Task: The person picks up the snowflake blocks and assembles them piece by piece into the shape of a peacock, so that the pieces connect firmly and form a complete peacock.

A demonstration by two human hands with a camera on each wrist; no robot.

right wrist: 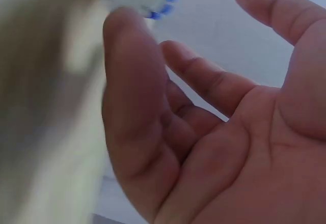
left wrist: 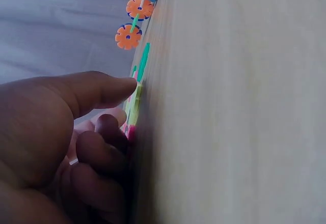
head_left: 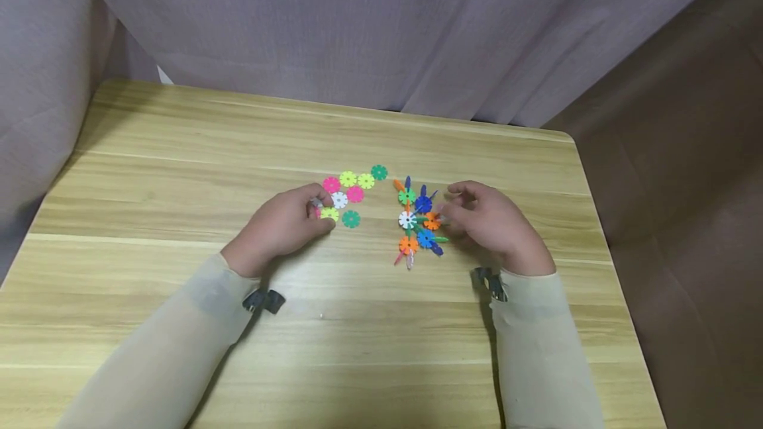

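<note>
**Hands working among snowflake discs on a wooden table**

Curtain fabric (head_left: 381, 25), pale mauve, is hanging behind everything and filling the top of the head view. A light wooden table (head_left: 179, 151) is spreading below it, with brown flooring (head_left: 685, 184) showing off its right edge. Two cream sleeves (head_left: 167, 349) are reaching in from the bottom, each wearing a dark clip near the cuff.

The left hand (head_left: 283, 224) is resting on the table with its fingers curled, the tips touching the near edge of the loose discs (head_left: 348, 194); the left wrist view is showing a thumb stretched toward a yellow-green disc, but whether anything is actually pinched cannot be told. Those loose discs, pink, yellow-green, white and green, are lying flat just left of the table's middle.

The right hand (head_left: 491, 220) is sitting just right of the assembled cluster (head_left: 417, 220), its fingers loosely bent and spread, fingertips at an orange piece; the right wrist view is showing an open palm holding nothing. The cluster is joining orange, blue, white and green discs, some standing on edge, near the table's centre.

No writing or brand mark is showing anywhere legibly.
</note>
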